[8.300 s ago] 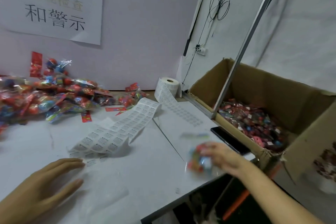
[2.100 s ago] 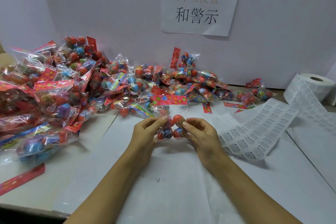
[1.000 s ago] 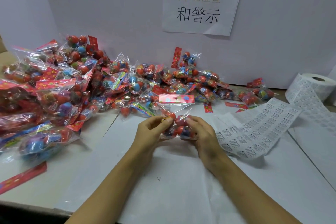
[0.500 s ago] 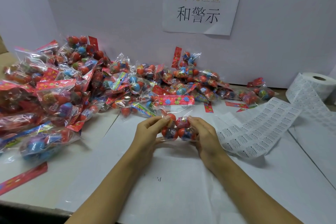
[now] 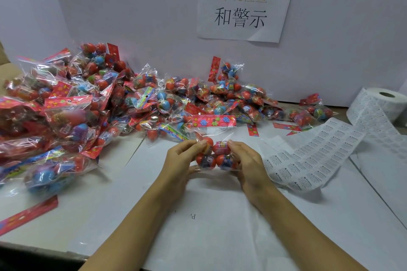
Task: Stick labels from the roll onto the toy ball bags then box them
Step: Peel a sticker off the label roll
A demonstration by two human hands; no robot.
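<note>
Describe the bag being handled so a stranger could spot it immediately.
Start at the white sign on the back wall and drop straight down past the heap of toy ball bags. The bag sits just in front, gripped by the left hand and right hand. It alone is held off the table.

White paper sign with Chinese characters, taped to the pale wall behind.
</note>
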